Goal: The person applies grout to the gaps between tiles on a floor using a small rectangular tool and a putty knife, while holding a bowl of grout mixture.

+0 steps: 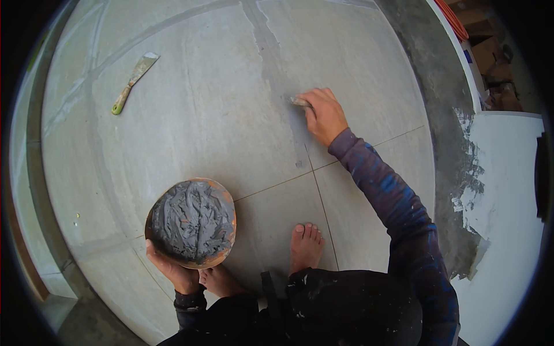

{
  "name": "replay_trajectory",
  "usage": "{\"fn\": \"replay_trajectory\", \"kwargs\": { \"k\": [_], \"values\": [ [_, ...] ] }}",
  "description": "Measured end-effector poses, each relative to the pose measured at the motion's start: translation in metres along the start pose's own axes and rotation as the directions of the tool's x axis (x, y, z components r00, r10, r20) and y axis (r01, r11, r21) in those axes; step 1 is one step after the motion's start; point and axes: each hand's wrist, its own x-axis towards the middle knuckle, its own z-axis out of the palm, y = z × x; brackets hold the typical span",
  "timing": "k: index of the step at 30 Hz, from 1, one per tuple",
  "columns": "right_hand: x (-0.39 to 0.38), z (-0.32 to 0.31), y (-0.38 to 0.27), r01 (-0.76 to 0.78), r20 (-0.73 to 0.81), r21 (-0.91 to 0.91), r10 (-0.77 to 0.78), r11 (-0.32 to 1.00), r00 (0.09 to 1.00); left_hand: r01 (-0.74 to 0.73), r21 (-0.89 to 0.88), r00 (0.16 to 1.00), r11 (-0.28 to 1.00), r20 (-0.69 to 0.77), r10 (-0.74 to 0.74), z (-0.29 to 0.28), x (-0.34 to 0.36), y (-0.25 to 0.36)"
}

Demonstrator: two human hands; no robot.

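In the head view, the bowl [224,190] of grey paste [193,216] could tip if the left hand [176,274] loosens, since only that hand visibly supports it; paste might then drop onto the tiled floor [219,115] or the left foot [219,281]. Uneven pressure on the small hand tool [300,102] could smear the joint [289,124]. The right hand's [328,117] fingers are clamped around that tool, its end projecting left of them over the joint. The left fingers clasp the bowl's lower-left side, partly hidden; the paste lies up and right of them.
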Motion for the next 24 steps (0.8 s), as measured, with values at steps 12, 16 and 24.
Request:
{"fn": "replay_trajectory", "kwargs": {
  "k": [12,16,24],
  "values": [
    [-0.13,-0.021,0.026,0.143,0.236,-0.079,-0.121,0.987,0.964,0.014,0.023,0.975,1.0,-0.222,-0.009,0.062,-0.045,-0.023],
    [-0.217,-0.057,0.004,0.043,0.316,-0.052,-0.024,0.998,0.948,-0.007,0.077,0.961,0.997,-0.274,0.028,0.074,-0.088,-0.021],
    [-0.142,-0.036,-0.003,0.093,-0.08,-0.032,-0.095,0.995,0.992,0.004,0.074,0.988,0.997,-0.156,0.008,0.072,-0.093,-0.012]
  ]
}}
